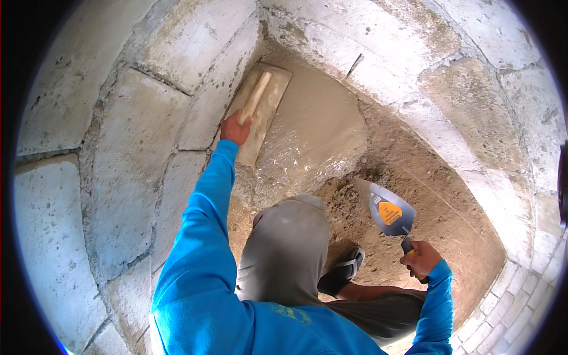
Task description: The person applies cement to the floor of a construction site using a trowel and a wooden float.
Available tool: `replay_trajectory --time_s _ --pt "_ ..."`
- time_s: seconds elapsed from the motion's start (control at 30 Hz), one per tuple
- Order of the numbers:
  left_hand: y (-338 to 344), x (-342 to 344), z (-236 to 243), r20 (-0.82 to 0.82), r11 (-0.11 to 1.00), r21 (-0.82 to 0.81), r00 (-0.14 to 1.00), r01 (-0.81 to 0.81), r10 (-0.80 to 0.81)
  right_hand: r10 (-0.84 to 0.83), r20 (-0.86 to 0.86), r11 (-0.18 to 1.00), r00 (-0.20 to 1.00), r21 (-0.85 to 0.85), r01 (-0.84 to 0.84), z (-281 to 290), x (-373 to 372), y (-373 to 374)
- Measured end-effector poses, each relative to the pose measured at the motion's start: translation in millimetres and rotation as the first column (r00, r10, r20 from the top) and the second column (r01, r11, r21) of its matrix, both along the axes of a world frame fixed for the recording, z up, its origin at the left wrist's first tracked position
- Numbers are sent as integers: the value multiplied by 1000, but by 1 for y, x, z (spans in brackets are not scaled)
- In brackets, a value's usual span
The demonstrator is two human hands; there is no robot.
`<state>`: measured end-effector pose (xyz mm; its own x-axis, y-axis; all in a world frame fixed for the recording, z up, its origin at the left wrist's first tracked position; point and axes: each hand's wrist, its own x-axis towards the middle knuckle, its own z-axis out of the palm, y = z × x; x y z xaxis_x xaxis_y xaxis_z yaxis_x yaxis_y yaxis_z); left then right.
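Observation:
My left hand is wrapped round the near end of the handle of a wooden float. The float's board lies along the left wall, on the edge of a patch of wet grey concrete in the far corner. My right hand grips the dark handle of a pointed trowel. Its metal blade, with an orange label, points away from me above the bare soil. Wet shine shows on the concrete's near part, and its near edge is rough.
Pale block walls meet at the far corner, a left wall and a right wall. Brown soil covers the ground beside the concrete. A thin string crosses above the soil. My knee and sandalled foot are close to the concrete.

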<state>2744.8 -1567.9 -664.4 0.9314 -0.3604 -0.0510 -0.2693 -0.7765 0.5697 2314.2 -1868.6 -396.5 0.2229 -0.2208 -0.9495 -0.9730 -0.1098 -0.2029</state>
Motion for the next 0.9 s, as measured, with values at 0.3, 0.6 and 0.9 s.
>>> replay_trajectory --time_s 0.3,0.6,0.9 --pt "-49 33 9 51 997 10 996 70 -71 65 9 997 998 -50 -64 5 -8 -5" --pt "-74 -8 -10 -7 993 -60 995 101 -101 153 -13 979 988 -136 -153 10 1 -13" --pt "-120 -76 13 -48 987 -99 990 130 -135 67 1 986 998 -154 -65 13 -6 -18"
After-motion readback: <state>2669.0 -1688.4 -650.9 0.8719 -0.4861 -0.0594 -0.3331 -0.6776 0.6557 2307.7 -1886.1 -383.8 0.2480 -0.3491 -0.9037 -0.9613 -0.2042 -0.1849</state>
